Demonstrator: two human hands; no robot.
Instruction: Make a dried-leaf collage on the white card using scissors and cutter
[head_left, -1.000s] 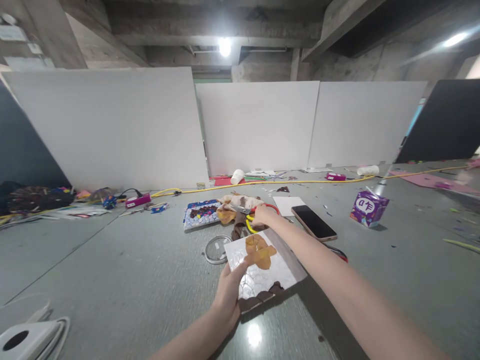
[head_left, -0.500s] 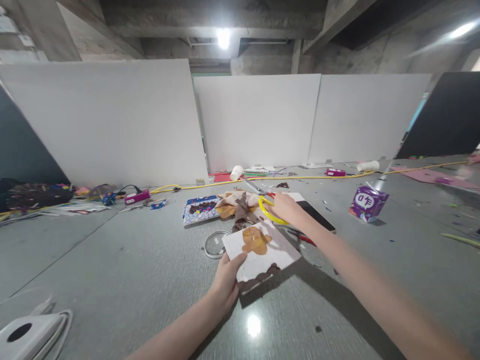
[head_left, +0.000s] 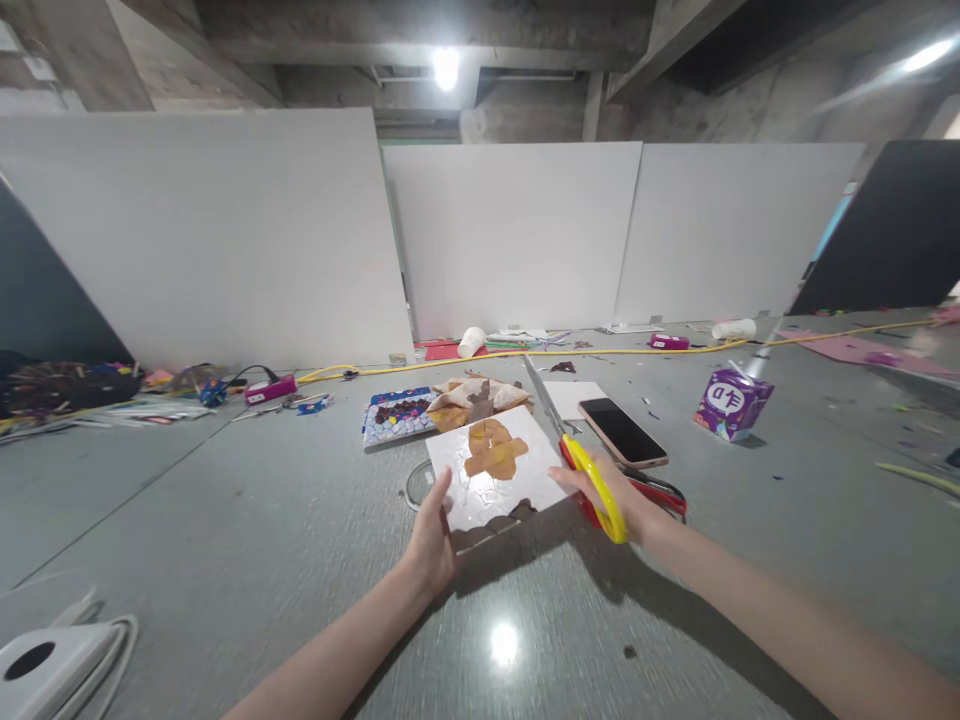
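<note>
My left hand [head_left: 435, 535] grips the lower left edge of a white square board [head_left: 450, 450], thumb on top. Pasted on the board are ochre pieces [head_left: 495, 452] and a dark brown strip [head_left: 504, 522] along its near edge. My right hand [head_left: 611, 495] is closed around scissors [head_left: 609, 500] with yellow and red handles, blades pointing away from me. Its fingertips also touch the board's right edge. Just behind the board lie crumpled tan and brown sheets [head_left: 465, 397] and a blue and white decorated board [head_left: 397, 418]. A tape ring [head_left: 415, 487] is partly hidden by the board.
A phone [head_left: 624, 432] lies beside a white sheet [head_left: 574, 398], with another red-handled tool [head_left: 664, 492] near my right wrist. Further right stands a purple drink carton [head_left: 733, 403]. A yellow cable [head_left: 420, 368] runs before white panels [head_left: 517, 240]. A white device [head_left: 56, 655] sits lower left.
My right hand has drawn the scissors back toward me, from the pile to the board's right edge. The board has shifted slightly left and away, uncovering the phone.
</note>
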